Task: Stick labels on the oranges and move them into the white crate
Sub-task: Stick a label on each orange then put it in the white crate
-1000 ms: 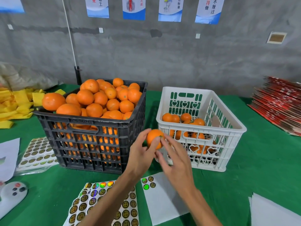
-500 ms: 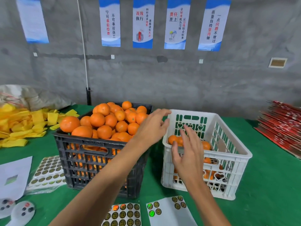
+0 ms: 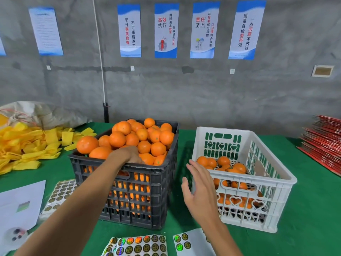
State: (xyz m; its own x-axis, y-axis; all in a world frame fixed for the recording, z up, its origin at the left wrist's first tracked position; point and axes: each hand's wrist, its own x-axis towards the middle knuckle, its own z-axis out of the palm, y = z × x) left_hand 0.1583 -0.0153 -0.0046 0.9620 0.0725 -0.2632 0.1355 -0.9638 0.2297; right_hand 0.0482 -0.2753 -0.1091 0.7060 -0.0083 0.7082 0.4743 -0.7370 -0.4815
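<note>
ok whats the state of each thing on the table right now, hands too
black crate: heaped with oranges above its rim
white crate: partly filled with oranges, upright
left hand: reaching into the black crate, fingers down among the oranges; grip hidden
right hand: open, holding nothing, beside the white crate
label sheet: flat on the cloth, most labels in place
smaller label sheet: mostly used, a few labels left

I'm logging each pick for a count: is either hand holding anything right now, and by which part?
The right hand is open and holds nothing. The left hand reaches down among the oranges in the black crate; its fingers are hidden, so a hold cannot be told.
</note>
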